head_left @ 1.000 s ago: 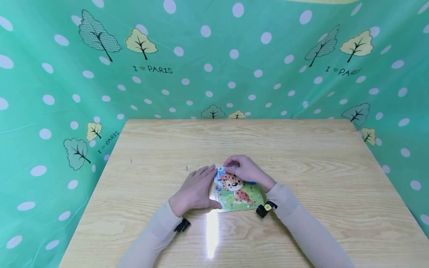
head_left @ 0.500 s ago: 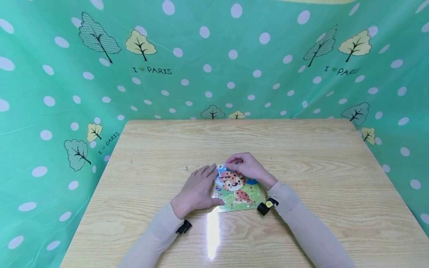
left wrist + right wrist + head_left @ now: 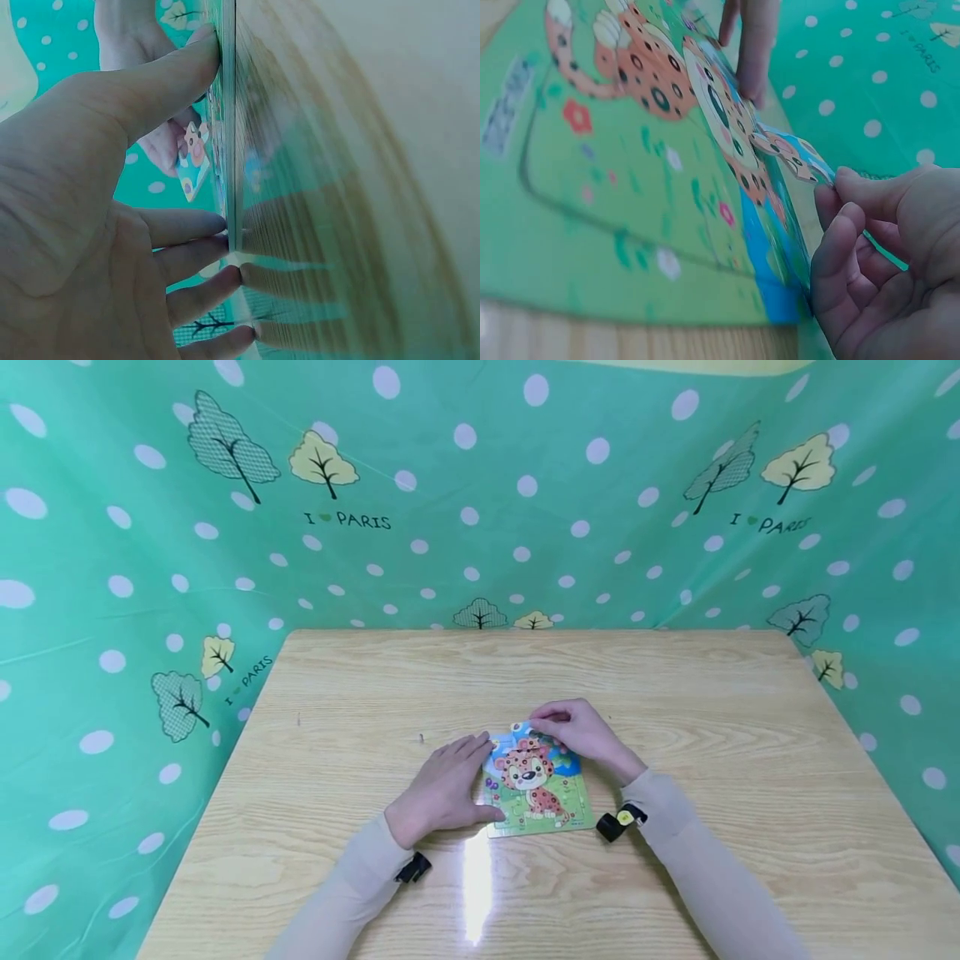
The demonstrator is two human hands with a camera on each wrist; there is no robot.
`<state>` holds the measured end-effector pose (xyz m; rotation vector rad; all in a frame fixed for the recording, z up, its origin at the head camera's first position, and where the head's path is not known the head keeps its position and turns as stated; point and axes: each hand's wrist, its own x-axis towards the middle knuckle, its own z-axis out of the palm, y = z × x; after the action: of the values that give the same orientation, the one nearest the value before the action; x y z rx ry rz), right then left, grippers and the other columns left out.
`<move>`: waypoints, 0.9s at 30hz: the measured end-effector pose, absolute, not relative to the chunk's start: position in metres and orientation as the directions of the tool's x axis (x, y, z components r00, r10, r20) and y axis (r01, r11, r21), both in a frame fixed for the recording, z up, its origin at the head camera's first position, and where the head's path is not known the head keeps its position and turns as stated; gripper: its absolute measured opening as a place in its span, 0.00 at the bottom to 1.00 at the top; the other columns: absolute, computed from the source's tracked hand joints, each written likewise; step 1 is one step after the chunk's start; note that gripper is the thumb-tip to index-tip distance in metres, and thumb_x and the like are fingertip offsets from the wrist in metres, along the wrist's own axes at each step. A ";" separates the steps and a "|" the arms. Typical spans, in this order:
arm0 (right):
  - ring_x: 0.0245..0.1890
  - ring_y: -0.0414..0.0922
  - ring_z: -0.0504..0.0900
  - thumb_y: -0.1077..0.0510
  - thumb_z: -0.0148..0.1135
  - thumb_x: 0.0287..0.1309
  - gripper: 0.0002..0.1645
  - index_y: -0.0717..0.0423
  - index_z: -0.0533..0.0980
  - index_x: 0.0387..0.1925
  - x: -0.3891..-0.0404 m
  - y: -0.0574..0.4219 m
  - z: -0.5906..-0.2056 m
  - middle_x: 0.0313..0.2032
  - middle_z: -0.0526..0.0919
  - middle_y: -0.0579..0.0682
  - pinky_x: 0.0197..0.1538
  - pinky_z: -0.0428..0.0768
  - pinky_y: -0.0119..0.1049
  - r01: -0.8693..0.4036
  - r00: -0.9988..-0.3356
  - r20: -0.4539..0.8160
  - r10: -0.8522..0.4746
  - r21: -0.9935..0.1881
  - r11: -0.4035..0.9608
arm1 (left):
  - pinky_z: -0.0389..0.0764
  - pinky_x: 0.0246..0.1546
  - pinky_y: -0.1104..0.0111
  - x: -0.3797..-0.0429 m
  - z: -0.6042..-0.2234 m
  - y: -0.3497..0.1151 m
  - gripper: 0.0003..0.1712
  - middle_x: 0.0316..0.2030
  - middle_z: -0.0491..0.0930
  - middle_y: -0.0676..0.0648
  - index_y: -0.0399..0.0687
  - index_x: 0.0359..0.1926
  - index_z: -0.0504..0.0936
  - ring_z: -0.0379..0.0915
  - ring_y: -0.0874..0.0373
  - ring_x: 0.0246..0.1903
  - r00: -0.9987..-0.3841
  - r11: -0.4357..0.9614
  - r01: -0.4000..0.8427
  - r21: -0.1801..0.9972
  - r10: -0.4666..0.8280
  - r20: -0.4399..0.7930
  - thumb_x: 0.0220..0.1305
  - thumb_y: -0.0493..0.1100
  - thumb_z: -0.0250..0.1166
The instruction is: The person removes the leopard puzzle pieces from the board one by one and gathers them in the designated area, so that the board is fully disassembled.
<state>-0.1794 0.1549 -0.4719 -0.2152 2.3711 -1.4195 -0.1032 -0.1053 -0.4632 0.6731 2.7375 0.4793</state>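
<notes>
A square jigsaw puzzle (image 3: 547,814) with a spotted leopard cub on green grass lies flat in the middle of the table. My left hand (image 3: 446,789) rests beside its left edge, the thumb on the lower left part and the fairly straight fingertips at the upper left edge and the tabletop. Over the puzzle's top edge, my right hand (image 3: 588,735) pinches a puzzle piece (image 3: 799,156) between thumb and index finger. That piece, blue with part of a spotted ear, is tilted and raised above the board in the right wrist view. The right fingers hide part of the puzzle's top.
The wooden table (image 3: 712,710) extends around the puzzle on all sides. A tiny dark speck (image 3: 421,738) lies left of the puzzle. Behind and beside the table hangs a green dotted cloth (image 3: 420,460) printed with trees. Black straps (image 3: 412,867) circle both wrists.
My right hand has moved right along the puzzle's top edge with the pinched piece, away from the upper left corner, uncovering that corner. My left hand has stayed nearly still.
</notes>
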 end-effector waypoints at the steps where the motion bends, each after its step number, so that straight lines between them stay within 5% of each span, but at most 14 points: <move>1: 0.22 0.42 0.76 0.50 0.67 0.74 0.17 0.55 0.86 0.54 -0.179 0.157 -0.472 0.30 0.85 0.51 0.26 0.78 0.30 0.059 -0.923 -0.233 -0.307 -0.873 0.484 | 0.63 0.80 0.42 -0.103 -0.463 -0.105 0.66 0.84 0.58 0.42 0.43 0.82 0.62 0.56 0.41 0.82 -0.852 0.837 0.393 0.380 0.487 -0.191 0.54 0.72 0.78; 12: 0.25 0.43 0.77 0.48 0.66 0.75 0.22 0.58 0.84 0.59 -0.179 0.189 -0.474 0.38 0.87 0.52 0.28 0.80 0.31 0.100 -0.928 -0.257 -0.270 -0.870 0.482 | 0.62 0.81 0.43 -0.103 -0.464 -0.106 0.66 0.84 0.57 0.43 0.42 0.82 0.62 0.55 0.41 0.82 -0.851 0.841 0.394 0.370 0.486 -0.199 0.54 0.73 0.77; 27: 0.26 0.37 0.75 0.49 0.63 0.77 0.26 0.65 0.79 0.64 -0.182 0.235 -0.472 0.34 0.83 0.47 0.29 0.80 0.30 0.141 -0.943 -0.265 -0.200 -0.865 0.482 | 0.62 0.80 0.41 -0.102 -0.464 -0.105 0.66 0.84 0.55 0.39 0.41 0.82 0.62 0.55 0.39 0.82 -0.854 0.840 0.387 0.381 0.482 -0.194 0.54 0.72 0.77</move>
<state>-0.1824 0.2345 -0.4723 -0.0492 2.4023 -1.4478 -0.1016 -0.1046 -0.4640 0.6613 2.7362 0.4801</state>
